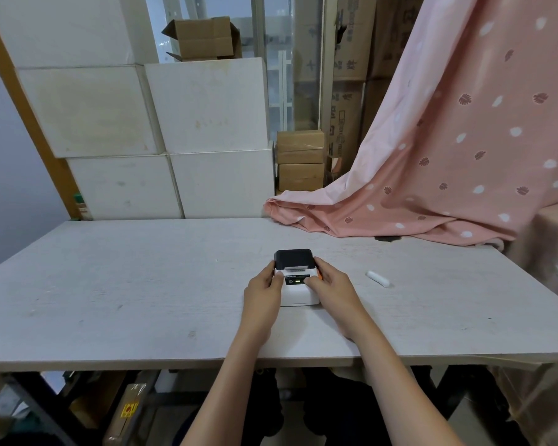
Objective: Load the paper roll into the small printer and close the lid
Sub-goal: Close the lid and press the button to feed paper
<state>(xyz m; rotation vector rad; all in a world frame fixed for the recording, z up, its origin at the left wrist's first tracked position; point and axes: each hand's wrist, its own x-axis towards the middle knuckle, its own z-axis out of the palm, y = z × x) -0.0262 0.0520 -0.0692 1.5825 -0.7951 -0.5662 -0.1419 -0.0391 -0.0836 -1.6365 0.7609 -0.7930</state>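
Printer first, from the head camera: a small white box with a dark lid at its far end, sitting near the middle of the pale bench. The lid looks down, though whether it is latched cannot be told. Left hand wraps the left flank, its grip closed on the casing; right hand holds the right flank the same way, thumb lying over the lit front panel and fingers by an orange part at the side. Paper roll, a slim white cylinder, lies on the bench well apart to the right, touched by neither hand.

Judging by its size, the printer should be light and rigid, its smooth plastic a little slippery, so flank holds like these suit it. The roll is likely very light, apt to roll away or unwind, and best pinched across its middle. A pink patterned cloth drapes onto the bench's far right corner.
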